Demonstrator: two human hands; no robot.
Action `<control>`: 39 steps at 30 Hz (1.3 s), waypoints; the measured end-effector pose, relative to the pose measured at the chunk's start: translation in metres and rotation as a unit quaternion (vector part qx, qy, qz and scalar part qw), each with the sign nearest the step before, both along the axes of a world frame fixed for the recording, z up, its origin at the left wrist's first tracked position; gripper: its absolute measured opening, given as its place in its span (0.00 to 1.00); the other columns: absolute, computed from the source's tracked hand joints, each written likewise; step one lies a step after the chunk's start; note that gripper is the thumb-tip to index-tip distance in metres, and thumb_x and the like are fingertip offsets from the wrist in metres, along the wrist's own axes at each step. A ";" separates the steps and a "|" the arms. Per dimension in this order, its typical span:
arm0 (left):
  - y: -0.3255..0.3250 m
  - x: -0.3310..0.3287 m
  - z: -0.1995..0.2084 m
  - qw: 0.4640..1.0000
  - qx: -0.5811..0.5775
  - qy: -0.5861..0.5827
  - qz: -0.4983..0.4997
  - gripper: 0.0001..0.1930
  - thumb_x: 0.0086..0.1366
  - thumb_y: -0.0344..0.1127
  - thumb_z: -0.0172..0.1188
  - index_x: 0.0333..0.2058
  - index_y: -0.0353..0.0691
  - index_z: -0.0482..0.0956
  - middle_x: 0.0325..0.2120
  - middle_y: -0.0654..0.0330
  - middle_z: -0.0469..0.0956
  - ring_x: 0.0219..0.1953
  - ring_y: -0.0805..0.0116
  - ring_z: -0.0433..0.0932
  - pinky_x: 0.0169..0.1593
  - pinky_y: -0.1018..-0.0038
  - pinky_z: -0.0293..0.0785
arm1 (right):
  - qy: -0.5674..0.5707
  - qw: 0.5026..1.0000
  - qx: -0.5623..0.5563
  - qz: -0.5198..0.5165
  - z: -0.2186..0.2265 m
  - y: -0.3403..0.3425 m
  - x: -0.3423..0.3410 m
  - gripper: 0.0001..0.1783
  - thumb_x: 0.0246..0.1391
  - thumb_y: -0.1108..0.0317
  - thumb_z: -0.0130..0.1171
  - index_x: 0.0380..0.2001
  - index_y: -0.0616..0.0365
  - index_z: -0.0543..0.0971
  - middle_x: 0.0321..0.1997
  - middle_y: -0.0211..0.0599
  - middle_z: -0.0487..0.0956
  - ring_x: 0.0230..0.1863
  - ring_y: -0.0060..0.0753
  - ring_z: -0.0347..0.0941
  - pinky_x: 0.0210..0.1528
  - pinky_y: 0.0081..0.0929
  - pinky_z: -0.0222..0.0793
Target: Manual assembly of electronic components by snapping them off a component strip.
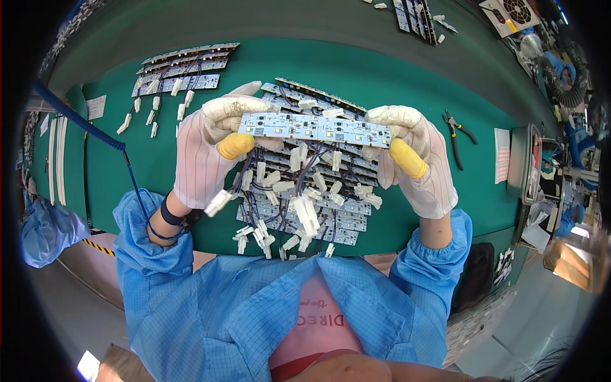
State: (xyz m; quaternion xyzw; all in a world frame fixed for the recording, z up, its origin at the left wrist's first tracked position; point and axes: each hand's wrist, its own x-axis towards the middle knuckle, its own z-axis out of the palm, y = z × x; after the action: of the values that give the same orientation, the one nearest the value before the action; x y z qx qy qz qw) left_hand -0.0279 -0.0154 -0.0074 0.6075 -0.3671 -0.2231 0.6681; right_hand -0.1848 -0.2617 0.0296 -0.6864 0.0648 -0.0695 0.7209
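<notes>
2 hands (pixel 318 149) pinch LED strip (pixel 315 129) ends above board pile (pixel 305 191).

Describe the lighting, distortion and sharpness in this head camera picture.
Head view: even overhead light, little shadow; the green mat has edges that bend strongly toward the dark round rim; the circuit strip between the left hand and right hand is sharp; far benches at the rim look smeared.

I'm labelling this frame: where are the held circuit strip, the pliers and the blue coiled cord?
held circuit strip (pixel 315 129), head view, middle of its face.
pliers (pixel 457 137), head view, handles.
blue coiled cord (pixel 83 124), head view, mid-coil.
</notes>
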 end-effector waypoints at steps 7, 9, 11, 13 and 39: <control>-0.006 -0.011 0.014 0.999 -0.011 0.038 -0.027 0.27 0.57 0.38 0.67 0.52 0.30 0.71 0.37 0.50 0.82 0.46 0.62 0.80 0.59 0.63 0.64 | 0.045 0.998 -0.012 -0.042 -0.001 -0.004 -0.002 0.41 0.48 0.44 0.67 0.53 0.68 0.69 0.38 0.35 0.77 0.21 0.14 0.68 0.23 0.12 0.60; -0.010 0.000 0.008 0.990 -0.063 -0.111 -0.060 0.26 0.57 0.29 0.67 0.55 0.31 0.71 0.37 0.53 0.83 0.42 0.72 0.80 0.52 0.78 0.72 | 0.035 0.999 -0.009 -0.033 -0.002 -0.005 -0.004 0.40 0.49 0.45 0.67 0.53 0.68 0.69 0.38 0.35 0.77 0.21 0.14 0.67 0.22 0.12 0.59; -0.005 -0.006 0.012 0.998 -0.032 -0.046 -0.033 0.25 0.59 0.31 0.66 0.54 0.32 0.72 0.35 0.54 0.84 0.41 0.74 0.80 0.53 0.77 0.70 | 0.017 0.999 0.006 -0.027 -0.006 -0.007 -0.002 0.38 0.49 0.48 0.67 0.53 0.68 0.69 0.37 0.33 0.76 0.20 0.14 0.67 0.22 0.11 0.59; -0.010 -0.007 0.009 0.999 0.018 -0.035 0.027 0.20 0.62 0.35 0.63 0.51 0.34 0.75 0.28 0.59 0.84 0.35 0.80 0.78 0.52 0.78 0.70 | 0.025 0.999 0.008 -0.033 -0.004 -0.004 -0.003 0.38 0.49 0.49 0.68 0.52 0.68 0.69 0.37 0.33 0.76 0.20 0.15 0.67 0.21 0.11 0.59; -0.007 0.003 -0.010 0.950 0.190 -0.227 0.097 0.18 0.56 0.24 0.62 0.47 0.37 0.77 0.52 0.51 0.77 0.27 0.65 0.78 0.34 0.72 0.72 | 0.039 0.999 -0.035 -0.010 -0.005 -0.002 -0.002 0.24 0.56 0.50 0.62 0.38 0.64 0.73 0.22 0.33 0.75 0.14 0.18 0.66 0.15 0.15 0.60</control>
State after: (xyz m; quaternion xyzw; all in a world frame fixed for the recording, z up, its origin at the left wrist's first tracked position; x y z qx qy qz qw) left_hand -0.0251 -0.0219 -0.0175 0.7909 -0.3989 -0.0787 0.4574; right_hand -0.1870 -0.2634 0.0248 -0.7129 0.0970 -0.0518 0.6926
